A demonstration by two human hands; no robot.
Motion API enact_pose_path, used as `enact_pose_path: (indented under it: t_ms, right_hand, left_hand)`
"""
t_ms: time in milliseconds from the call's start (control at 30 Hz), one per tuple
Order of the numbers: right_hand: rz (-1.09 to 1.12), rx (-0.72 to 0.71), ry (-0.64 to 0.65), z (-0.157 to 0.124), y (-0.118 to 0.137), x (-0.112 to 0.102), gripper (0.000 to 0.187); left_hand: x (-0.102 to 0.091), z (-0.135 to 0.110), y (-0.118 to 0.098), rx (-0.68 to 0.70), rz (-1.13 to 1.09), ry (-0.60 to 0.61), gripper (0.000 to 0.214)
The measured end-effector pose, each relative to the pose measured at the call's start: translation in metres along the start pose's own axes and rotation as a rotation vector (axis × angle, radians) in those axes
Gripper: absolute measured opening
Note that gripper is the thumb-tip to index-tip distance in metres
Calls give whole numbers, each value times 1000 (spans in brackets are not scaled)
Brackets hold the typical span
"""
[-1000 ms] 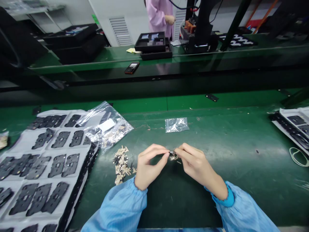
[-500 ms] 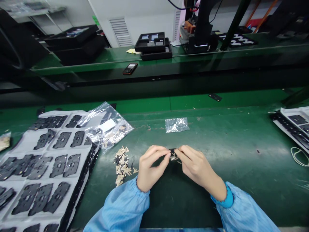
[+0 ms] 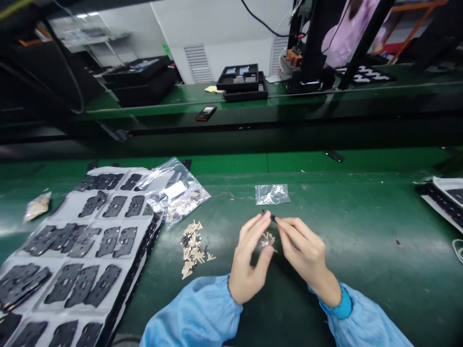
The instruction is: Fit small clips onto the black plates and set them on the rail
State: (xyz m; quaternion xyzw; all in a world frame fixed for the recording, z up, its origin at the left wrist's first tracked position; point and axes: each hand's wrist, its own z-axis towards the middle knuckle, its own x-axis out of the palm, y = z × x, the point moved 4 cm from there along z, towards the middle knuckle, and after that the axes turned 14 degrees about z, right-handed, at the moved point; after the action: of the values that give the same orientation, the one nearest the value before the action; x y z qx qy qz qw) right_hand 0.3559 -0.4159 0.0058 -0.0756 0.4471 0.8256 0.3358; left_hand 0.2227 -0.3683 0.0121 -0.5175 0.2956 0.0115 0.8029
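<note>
My right hand [image 3: 304,248] pinches a small black part [image 3: 272,219] between thumb and fingertips, just above the green table. Beside it, my left hand [image 3: 249,265] has its fingers stretched out and its thumb spread away, with the fingertips at the part's left end; whether they touch it I cannot tell. Between the two hands a small heap of metal pieces [image 3: 267,240] lies on the table. Left of my left hand is a larger pile of beige and black small pieces [image 3: 193,248].
A white tray [image 3: 88,258] of flat black plates fills the left side. Near it lie a clear bag of parts [image 3: 184,195] and a smaller bag [image 3: 37,206]. Ahead is a little plastic bag [image 3: 272,194]. A phone [image 3: 206,113] and black boxes [image 3: 241,83] sit on the shelf.
My left fingers have straightened and the thumb has parted from them; the black part is now in my right hand's pinch. The view has shifted, with everything slightly further right.
</note>
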Motion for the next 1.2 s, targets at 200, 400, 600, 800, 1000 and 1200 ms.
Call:
enact_pose_path:
  t_ms: [200,400,600,800,1000,1200]
  right_hand:
    - [-195,-225,144,-9,-12,4,57]
    - [-272,-131,107,2,-11,4,61]
    - [-276,-127,134,4,-17,4,58]
    - [-274,-114,129,0,-26,5,47]
    - [-228,-121,180,-6,-21,9,36]
    - [-165,-130,200,-9,-19,12,37]
  left_hand:
    - [6,27,21,-531,-592,115,39]
    - [13,94,61,-498,-319,52,51]
    - [17,201,101,-445,-18,-61,51]
    - [14,196,104,-296,326,-30,27]
    - [-48,145,127,-178,568,167,15]
    - [-152,124,163,-163,900,152,29]
